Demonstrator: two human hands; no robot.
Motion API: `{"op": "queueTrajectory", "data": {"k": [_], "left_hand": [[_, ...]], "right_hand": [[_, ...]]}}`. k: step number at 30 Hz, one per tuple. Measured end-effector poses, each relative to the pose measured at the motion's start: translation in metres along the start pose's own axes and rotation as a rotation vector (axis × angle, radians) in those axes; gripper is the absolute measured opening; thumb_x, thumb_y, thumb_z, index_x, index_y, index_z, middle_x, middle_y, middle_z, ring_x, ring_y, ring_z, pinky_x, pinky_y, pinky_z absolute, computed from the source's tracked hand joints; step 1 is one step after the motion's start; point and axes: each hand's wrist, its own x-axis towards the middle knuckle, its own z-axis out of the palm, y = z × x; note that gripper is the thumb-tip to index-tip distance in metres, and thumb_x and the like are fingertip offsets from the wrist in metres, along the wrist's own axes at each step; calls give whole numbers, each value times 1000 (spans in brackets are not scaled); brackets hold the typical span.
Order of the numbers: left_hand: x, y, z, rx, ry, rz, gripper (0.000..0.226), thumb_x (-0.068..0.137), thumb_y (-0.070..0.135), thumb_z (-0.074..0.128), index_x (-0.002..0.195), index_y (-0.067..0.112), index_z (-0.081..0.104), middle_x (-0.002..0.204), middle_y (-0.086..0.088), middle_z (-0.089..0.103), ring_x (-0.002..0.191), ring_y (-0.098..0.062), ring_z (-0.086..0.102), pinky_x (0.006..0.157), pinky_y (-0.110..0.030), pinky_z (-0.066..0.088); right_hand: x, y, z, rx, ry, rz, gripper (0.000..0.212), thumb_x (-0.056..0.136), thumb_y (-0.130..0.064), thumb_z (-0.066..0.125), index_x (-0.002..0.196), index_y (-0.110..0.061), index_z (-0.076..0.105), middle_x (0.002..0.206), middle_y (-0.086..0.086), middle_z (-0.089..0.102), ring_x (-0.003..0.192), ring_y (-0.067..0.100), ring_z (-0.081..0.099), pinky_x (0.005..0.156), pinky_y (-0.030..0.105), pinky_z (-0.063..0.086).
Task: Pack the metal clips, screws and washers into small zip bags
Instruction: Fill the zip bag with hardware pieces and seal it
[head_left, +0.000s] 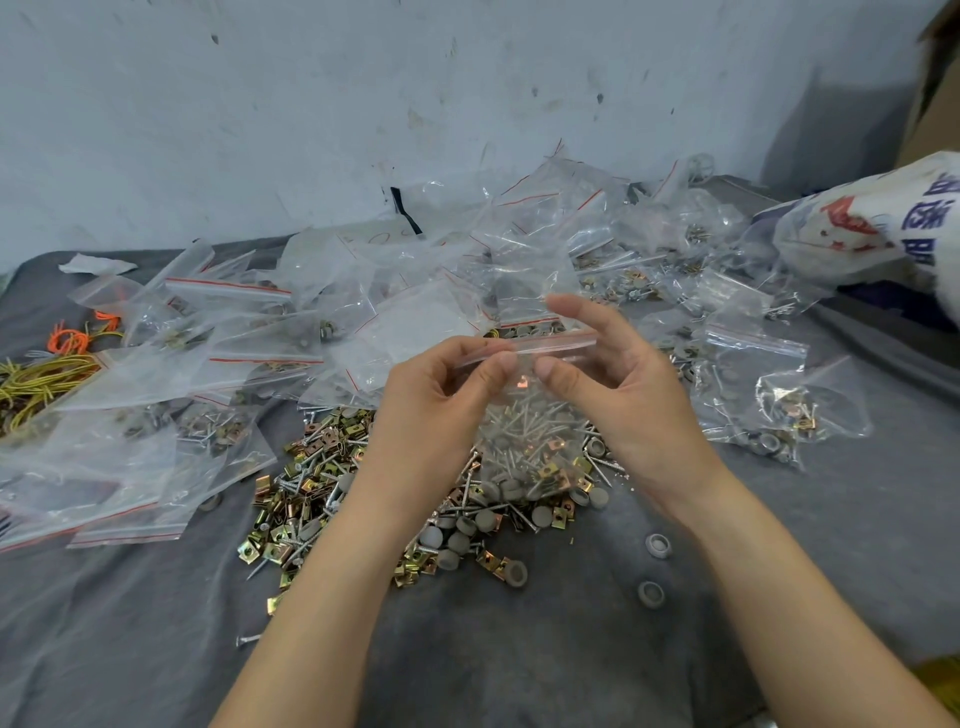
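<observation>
Above heap of brass metal clips, screws, grey washers (311, 488) on grey cloth (519, 654): left grip (436, 400), right grip (628, 384) pinch top of clear red-striped zip bag (561, 341).

Clear thin plastic zip bag with red seal strip (524, 349): showing glossy, smooth film, lightly creased.
Heap of clear plastic zip bags (228, 296): glinting likewise, crinkled.
Yellow-gold folded metal clips (306, 488): shining with iridescent plating.
Silver-grey metal screws (519, 426): gleaming dully.
Round grey washers (485, 519): looking matt, plastic-like.
Dark grey cloth cover (519, 649): lying matt, soft, wrinkled.
Pale blue-grey painted wall (363, 104): looking chalky, chipped, scuffed.
White woven sack with red and blue print (872, 228): giving off a faint sheen.
Brown cardboard box (935, 78): looking matt.
</observation>
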Motion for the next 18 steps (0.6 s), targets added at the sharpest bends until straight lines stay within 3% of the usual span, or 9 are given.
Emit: {"op": "queueTrajectory", "data": {"k": [7, 11, 14, 18], "left_hand": [[0, -2, -2, 29, 34, 7, 6, 93, 21, 66, 96, 21, 72, 82, 9, 75, 72, 0, 66, 67, -10, 47], [-2, 1, -3, 44, 38, 13, 5, 94, 23, 66, 93, 24, 71, 83, 9, 75, 77, -1, 68, 69, -9, 47], [-3, 3, -2, 38, 61, 5, 5, 93, 22, 67, 92, 23, 72, 82, 8, 75, 74, -1, 67, 66, -9, 46], [-2, 6, -2, 49, 37, -4, 5, 93, 23, 68, 91, 24, 73, 83, 10, 75, 74, -1, 68, 65, -9, 47]], "right_hand": [[2, 3, -1, -20, 31, 11, 45, 91, -5, 70, 132, -21, 61, 93, -2, 73, 84, 8, 66, 82, 21, 56], [2, 5, -2, -3, 31, 45, 26, 90, -13, 70, 115, -20, 69, 92, -2, 74, 86, 6, 68, 82, 21, 56], [1, 8, -3, -16, 23, 51, 13, 90, -16, 69, 102, -12, 74, 85, -7, 75, 79, 1, 67, 75, 14, 52], [2, 8, -2, -18, 29, 44, 20, 86, -23, 69, 99, -9, 74, 82, -7, 75, 76, 0, 67, 73, 13, 51]]}}
